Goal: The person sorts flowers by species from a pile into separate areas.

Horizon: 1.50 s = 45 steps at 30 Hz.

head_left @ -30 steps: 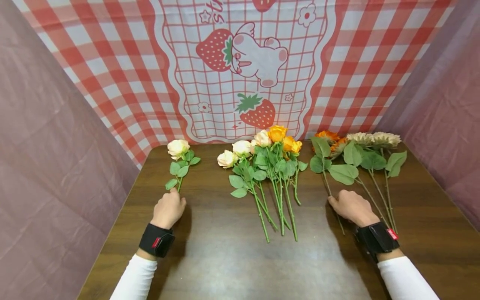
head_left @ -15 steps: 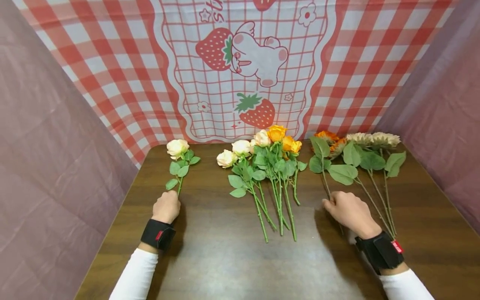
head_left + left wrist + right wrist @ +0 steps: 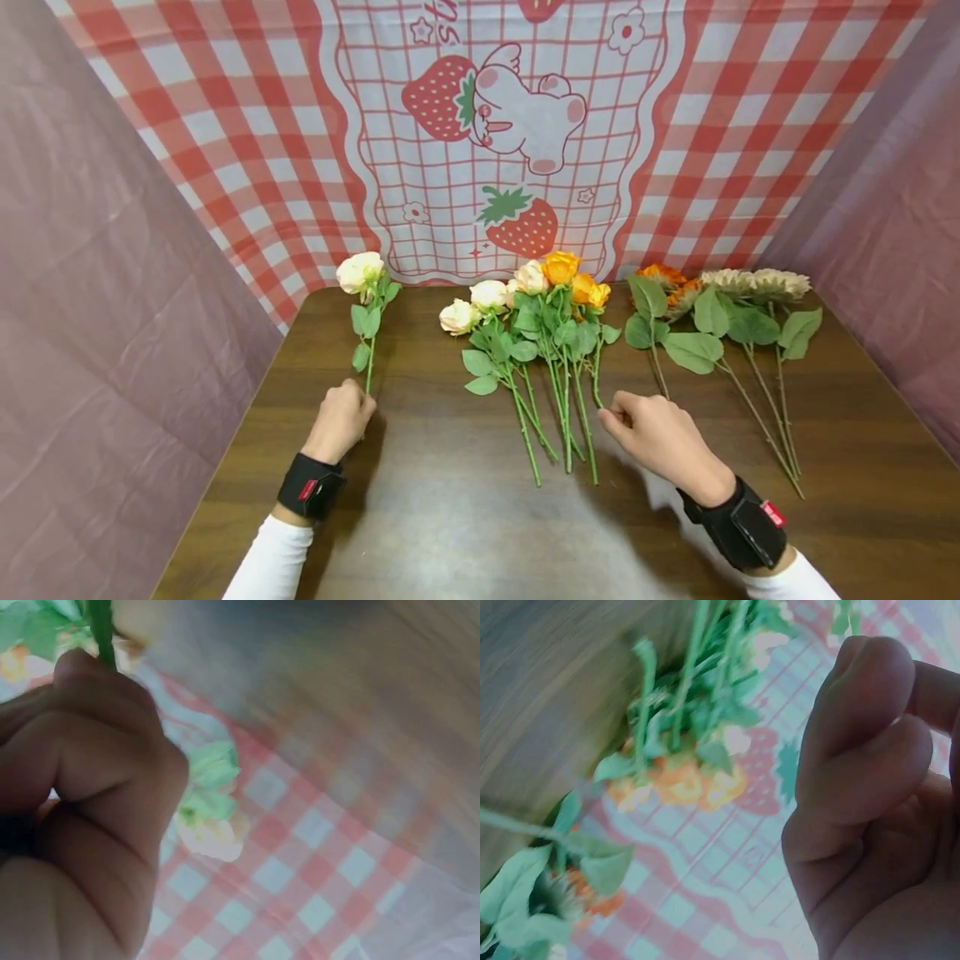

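Observation:
In the head view my left hand [image 3: 339,421] grips the lower stem of a cream rose [image 3: 361,272]. Its bloom points away from me, against the cloth backdrop. The left wrist view shows the curled fingers with a green stem [image 3: 100,630] rising past them. My right hand [image 3: 663,437] is over the table, between the orange roses [image 3: 561,267] and the sunflower stems. Its fingers are loosely curled, and in the right wrist view I see nothing held between them. Several cream roses [image 3: 489,295] lie beside the orange ones, stems toward me.
Orange sunflowers [image 3: 663,276] and cream sunflowers [image 3: 780,284] lie at the right, their stems spread toward me. The brown wooden table [image 3: 465,533] ends at a red-checked cloth [image 3: 262,125]. Pink curtains [image 3: 90,333] hang on both sides.
My left hand has lifted the cream rose slightly, so its bloom stands higher and its stem shows more. My right hand has moved left, away from the sunflower stems toward the orange roses.

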Motion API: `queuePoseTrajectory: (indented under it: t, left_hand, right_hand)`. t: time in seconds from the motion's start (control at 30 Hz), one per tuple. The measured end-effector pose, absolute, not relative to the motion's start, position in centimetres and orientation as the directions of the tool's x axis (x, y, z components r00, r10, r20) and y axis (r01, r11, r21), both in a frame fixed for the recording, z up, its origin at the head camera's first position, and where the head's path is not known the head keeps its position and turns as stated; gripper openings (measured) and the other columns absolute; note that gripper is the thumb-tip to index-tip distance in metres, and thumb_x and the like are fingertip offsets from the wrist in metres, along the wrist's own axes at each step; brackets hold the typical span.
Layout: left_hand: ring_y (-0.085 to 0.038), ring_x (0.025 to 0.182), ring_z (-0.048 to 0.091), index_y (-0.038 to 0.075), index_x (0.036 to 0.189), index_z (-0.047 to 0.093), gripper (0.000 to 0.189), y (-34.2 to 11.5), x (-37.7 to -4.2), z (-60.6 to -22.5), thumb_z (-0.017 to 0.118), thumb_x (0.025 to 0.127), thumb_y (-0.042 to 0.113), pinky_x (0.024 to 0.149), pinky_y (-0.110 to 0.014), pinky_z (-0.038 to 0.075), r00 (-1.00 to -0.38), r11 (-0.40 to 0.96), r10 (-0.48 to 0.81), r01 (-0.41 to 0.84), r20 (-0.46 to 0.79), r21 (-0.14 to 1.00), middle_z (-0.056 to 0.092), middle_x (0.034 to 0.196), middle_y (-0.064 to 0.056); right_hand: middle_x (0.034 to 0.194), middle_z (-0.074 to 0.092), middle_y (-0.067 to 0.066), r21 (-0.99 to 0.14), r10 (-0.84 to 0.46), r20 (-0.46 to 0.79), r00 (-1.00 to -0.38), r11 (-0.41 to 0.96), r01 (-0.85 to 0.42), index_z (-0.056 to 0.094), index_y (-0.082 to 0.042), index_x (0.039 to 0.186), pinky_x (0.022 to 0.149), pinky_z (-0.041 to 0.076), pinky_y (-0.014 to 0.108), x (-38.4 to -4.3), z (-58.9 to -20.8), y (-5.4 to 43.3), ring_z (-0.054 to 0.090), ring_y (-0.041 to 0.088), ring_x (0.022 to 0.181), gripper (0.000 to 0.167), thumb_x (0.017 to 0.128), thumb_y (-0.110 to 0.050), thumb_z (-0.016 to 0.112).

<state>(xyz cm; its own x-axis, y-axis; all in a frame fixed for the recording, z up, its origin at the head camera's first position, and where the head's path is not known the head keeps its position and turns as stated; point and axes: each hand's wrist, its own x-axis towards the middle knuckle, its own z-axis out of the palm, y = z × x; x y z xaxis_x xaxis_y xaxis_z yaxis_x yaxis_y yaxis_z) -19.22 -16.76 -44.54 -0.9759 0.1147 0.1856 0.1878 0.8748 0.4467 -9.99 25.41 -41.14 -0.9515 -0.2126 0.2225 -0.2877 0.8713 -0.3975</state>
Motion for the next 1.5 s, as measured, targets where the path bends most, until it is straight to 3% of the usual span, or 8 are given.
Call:
queuePoseTrajectory:
  t: [0.27, 0.47, 0.6, 0.73, 0.93, 1.2, 1.37, 1.5]
  left_hand:
    - [-0.01, 0.053, 0.051, 0.001, 0.087, 0.056, 0.004, -12.4, -16.6, -42.0, 0.057, 0.091, 0.001, 0.048, -0.026, 0.042, -0.918, 0.727, 0.177, 0.366, 0.355, 0.582, 0.061, 0.065, -0.004]
    - [-0.007, 0.058, 0.056, 0.004, 0.091, 0.057, 0.007, -8.2, -14.1, -40.9, 0.059, 0.092, -0.003, 0.05, -0.022, 0.047, -0.846, 0.498, 0.324, 0.532, 0.422, 0.685, 0.065, 0.07, -0.003]
    - [-0.002, 0.058, 0.054, 0.006, 0.094, 0.057, 0.007, -6.2, -12.8, -40.8, 0.059, 0.094, -0.002, 0.051, -0.02, 0.045, -0.777, 0.37, 0.423, 0.618, 0.466, 0.694, 0.065, 0.069, 0.0]
    - [0.005, 0.055, 0.048, 0.006, 0.095, 0.055, 0.008, -5.0, -11.9, -41.3, 0.057, 0.097, -0.001, 0.047, -0.016, 0.042, -0.719, 0.275, 0.508, 0.657, 0.474, 0.702, 0.064, 0.068, -0.003]
    - [0.005, 0.055, 0.046, 0.006, 0.094, 0.055, 0.007, -4.4, -11.8, -42.3, 0.055, 0.099, 0.0, 0.048, -0.014, 0.039, -0.71, 0.286, 0.551, 0.653, 0.437, 0.701, 0.063, 0.068, -0.003]
    - [0.0, 0.053, 0.053, 0.002, 0.095, 0.06, 0.007, -4.9, -13.1, -43.4, 0.054, 0.099, 0.001, 0.048, -0.017, 0.042, -0.797, 0.414, 0.507, 0.56, 0.329, 0.718, 0.067, 0.069, -0.004]
    - [-0.002, 0.056, 0.055, -0.002, 0.111, 0.062, 0.015, -5.3, -13.3, -43.3, 0.056, 0.097, 0.003, 0.051, -0.02, 0.044, -0.843, 0.48, 0.44, 0.513, 0.31, 0.711, 0.068, 0.072, -0.002]
    - [-0.001, 0.057, 0.054, -0.001, 0.116, 0.061, 0.02, -5.6, -13.2, -42.9, 0.056, 0.098, 0.005, 0.053, -0.02, 0.045, -0.85, 0.488, 0.445, 0.494, 0.281, 0.719, 0.068, 0.074, 0.0]
  right_hand:
    - [0.069, 0.054, -0.014, -0.563, -0.297, 0.275, -0.914, 0.721, -0.403, 0.067, -0.012, 0.098, 0.053, 0.039, 0.021, -9.8, -41.0, 21.3, 0.044, -0.002, 0.056, 0.004, 0.096, -0.01, 0.064]
    - [0.091, 0.067, -0.002, -0.694, -0.347, 0.356, -0.868, 0.524, -0.494, 0.061, -0.002, 0.127, 0.065, 0.052, 0.025, -10.5, -41.8, 17.9, 0.061, 0.003, 0.076, 0.031, 0.096, -0.007, 0.064]
    - [0.102, 0.067, 0.003, -0.745, -0.292, 0.415, -0.861, 0.434, -0.506, 0.058, -0.004, 0.132, 0.07, 0.054, 0.027, -10.9, -42.0, 16.4, 0.063, 0.009, 0.085, 0.034, 0.098, -0.009, 0.062]
    - [0.113, 0.068, 0.012, -0.793, -0.221, 0.475, -0.852, 0.311, -0.523, 0.063, -0.003, 0.124, 0.065, 0.053, 0.028, -11.2, -42.0, 15.3, 0.064, 0.013, 0.084, 0.026, 0.098, -0.004, 0.06]
    - [0.096, 0.071, 0.016, -0.807, -0.142, 0.498, -0.856, 0.286, -0.517, 0.069, 0.005, 0.109, 0.059, 0.048, 0.023, -11.1, -41.2, 14.0, 0.058, 0.005, 0.073, 0.019, 0.091, 0.005, 0.066]
    - [0.086, 0.073, 0.011, -0.891, -0.152, 0.259, -0.954, 0.343, -0.297, 0.073, 0.003, 0.1, 0.059, 0.046, 0.023, -13.9, -42.0, 13.3, 0.06, 0.009, 0.068, 0.013, 0.091, -0.006, 0.07]
    - [0.069, 0.07, 0.011, -0.848, -0.203, 0.134, -0.97, 0.484, -0.218, 0.074, 0.003, 0.09, 0.048, 0.045, 0.024, -16.7, -42.3, 13.4, 0.059, 0.013, 0.049, 0.012, 0.089, -0.006, 0.067]
    - [0.059, 0.066, 0.006, -0.792, -0.253, 0.038, -0.967, 0.583, -0.184, 0.075, 0.003, 0.086, 0.047, 0.048, 0.026, -18.6, -42.5, 13.4, 0.062, 0.019, 0.048, 0.013, 0.087, -0.003, 0.064]
